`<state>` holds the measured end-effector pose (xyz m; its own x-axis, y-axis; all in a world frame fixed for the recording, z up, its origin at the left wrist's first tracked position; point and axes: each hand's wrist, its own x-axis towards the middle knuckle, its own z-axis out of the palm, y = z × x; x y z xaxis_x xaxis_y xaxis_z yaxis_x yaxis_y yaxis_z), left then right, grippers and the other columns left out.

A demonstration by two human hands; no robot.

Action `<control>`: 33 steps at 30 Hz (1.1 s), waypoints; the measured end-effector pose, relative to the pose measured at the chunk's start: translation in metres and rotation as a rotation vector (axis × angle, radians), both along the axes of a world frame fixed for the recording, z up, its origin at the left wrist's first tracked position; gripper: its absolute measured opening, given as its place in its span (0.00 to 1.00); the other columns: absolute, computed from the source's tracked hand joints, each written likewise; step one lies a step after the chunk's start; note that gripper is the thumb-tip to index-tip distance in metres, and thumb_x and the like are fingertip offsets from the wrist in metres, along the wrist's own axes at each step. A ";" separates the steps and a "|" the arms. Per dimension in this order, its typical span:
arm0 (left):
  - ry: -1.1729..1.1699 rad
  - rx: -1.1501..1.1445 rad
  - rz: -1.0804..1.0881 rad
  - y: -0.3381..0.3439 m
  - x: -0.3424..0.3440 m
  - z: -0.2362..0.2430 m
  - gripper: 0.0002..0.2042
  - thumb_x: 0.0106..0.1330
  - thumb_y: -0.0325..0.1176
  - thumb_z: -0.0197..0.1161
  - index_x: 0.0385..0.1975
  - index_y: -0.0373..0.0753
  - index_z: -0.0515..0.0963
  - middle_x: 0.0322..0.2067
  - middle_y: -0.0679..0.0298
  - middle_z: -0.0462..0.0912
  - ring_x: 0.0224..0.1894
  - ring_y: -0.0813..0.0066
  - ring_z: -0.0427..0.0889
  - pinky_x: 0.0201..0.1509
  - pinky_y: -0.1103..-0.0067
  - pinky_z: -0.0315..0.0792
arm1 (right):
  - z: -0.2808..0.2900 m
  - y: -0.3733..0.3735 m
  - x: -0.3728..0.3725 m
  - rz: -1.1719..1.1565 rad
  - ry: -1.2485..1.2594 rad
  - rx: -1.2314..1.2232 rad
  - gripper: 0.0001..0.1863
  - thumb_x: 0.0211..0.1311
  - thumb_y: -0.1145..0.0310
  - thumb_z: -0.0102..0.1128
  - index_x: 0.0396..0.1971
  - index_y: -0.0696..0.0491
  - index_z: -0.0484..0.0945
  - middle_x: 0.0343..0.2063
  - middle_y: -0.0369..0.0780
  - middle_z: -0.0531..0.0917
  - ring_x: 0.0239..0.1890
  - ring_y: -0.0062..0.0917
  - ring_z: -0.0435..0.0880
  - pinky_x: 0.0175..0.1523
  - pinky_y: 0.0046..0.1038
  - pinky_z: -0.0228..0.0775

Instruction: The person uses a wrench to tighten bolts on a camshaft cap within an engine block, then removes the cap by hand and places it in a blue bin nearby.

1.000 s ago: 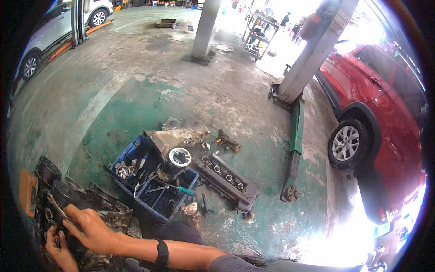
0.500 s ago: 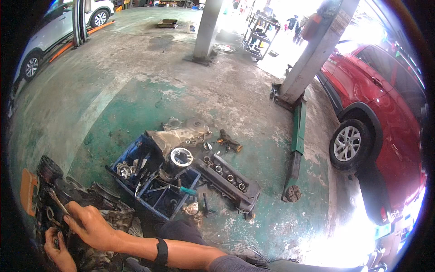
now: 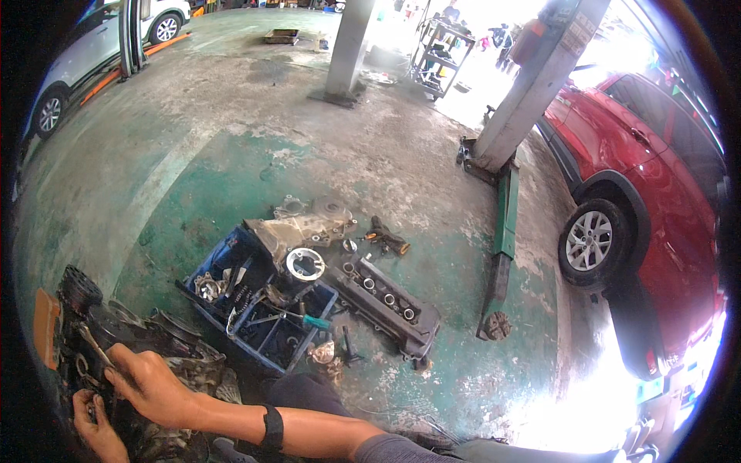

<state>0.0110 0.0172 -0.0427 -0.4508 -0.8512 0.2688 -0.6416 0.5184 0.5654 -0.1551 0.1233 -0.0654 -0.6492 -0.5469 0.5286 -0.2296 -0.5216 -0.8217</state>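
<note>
Gripping one slim tool (image 3: 94, 343): right hand (image 3: 147, 383). Two cars (image 3: 644, 162) (image 3: 85, 58) beyond.

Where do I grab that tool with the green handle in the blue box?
Probably by its thick green handle, coming from the right: that end points right, at the blue box's rim, while the thin metal shaft reaches in among parts.

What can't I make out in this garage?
All in the head view:
Rod-like tool: its near end is hidden by the right hand.
Whatever the left hand touches: lost in shadow.
Red car: cut off by the dark rim.
Distant people: blurred by glare.
</note>
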 end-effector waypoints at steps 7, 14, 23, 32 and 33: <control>-0.036 -0.007 0.011 0.002 -0.003 0.001 0.11 0.66 0.33 0.54 0.37 0.30 0.69 0.36 0.58 0.74 0.39 0.69 0.68 0.50 0.75 0.62 | 0.001 0.000 0.001 0.009 -0.007 0.016 0.10 0.60 0.73 0.52 0.25 0.60 0.62 0.13 0.52 0.67 0.17 0.48 0.65 0.22 0.37 0.53; -0.047 -0.062 0.018 0.009 -0.011 0.005 0.11 0.66 0.34 0.54 0.37 0.30 0.69 0.34 0.55 0.74 0.38 0.67 0.69 0.48 0.74 0.63 | -0.001 -0.001 0.000 -0.014 0.013 -0.004 0.09 0.60 0.73 0.52 0.26 0.60 0.63 0.13 0.52 0.67 0.17 0.48 0.67 0.22 0.36 0.54; -0.037 -0.037 0.024 -0.002 -0.001 -0.003 0.15 0.67 0.32 0.52 0.47 0.27 0.68 0.46 0.51 0.74 0.48 0.63 0.72 0.56 0.73 0.62 | 0.001 0.000 -0.001 -0.007 0.008 -0.001 0.09 0.60 0.73 0.53 0.27 0.60 0.64 0.15 0.52 0.68 0.19 0.50 0.67 0.22 0.37 0.55; -0.124 -0.084 0.036 0.004 0.006 0.002 0.16 0.67 0.30 0.52 0.50 0.28 0.68 0.48 0.51 0.74 0.50 0.62 0.72 0.56 0.72 0.63 | 0.002 0.000 0.002 0.033 0.017 0.022 0.09 0.60 0.73 0.53 0.28 0.60 0.64 0.15 0.53 0.68 0.19 0.50 0.66 0.23 0.37 0.55; -0.123 -0.038 0.041 0.006 0.005 0.003 0.15 0.67 0.30 0.52 0.50 0.28 0.68 0.47 0.51 0.74 0.49 0.62 0.72 0.55 0.72 0.63 | 0.001 0.000 0.003 0.035 0.018 0.022 0.08 0.60 0.73 0.53 0.28 0.60 0.64 0.15 0.53 0.69 0.19 0.50 0.66 0.23 0.37 0.55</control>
<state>0.0161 0.0227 -0.0393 -0.4477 -0.8598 0.2457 -0.7260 0.5099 0.4614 -0.1520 0.1235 -0.0641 -0.6201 -0.5809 0.5272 -0.2263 -0.5110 -0.8292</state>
